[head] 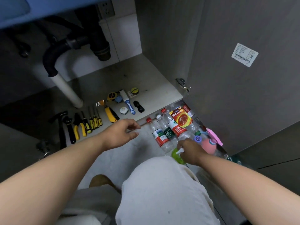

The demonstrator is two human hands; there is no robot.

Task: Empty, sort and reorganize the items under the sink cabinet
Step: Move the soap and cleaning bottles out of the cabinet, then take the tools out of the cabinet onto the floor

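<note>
My right hand (189,151) grips the white nozzle of a green spray bottle (176,156) on the floor beside my knee. My left hand (123,133) hovers over the floor in front of the cabinet, fingers apart, holding nothing. Several empty plastic bottles (159,137) lie in a row on the floor by the open door, with a red and yellow packet (181,119) on top. On the cabinet floor (146,75) lie a hammer (60,127), yellow pliers (78,127), screwdrivers (94,119), a yellow utility knife (111,114), a tape measure (112,95) and a blue and white brush (128,103).
A black drain trap (99,44) and a white pipe (66,88) come down at the cabinet's left. The grey cabinet door (243,78) stands open on the right. A pink bottle (208,144) and a pink flat item (214,135) lie by the door. My white-clad knee (162,184) fills the foreground.
</note>
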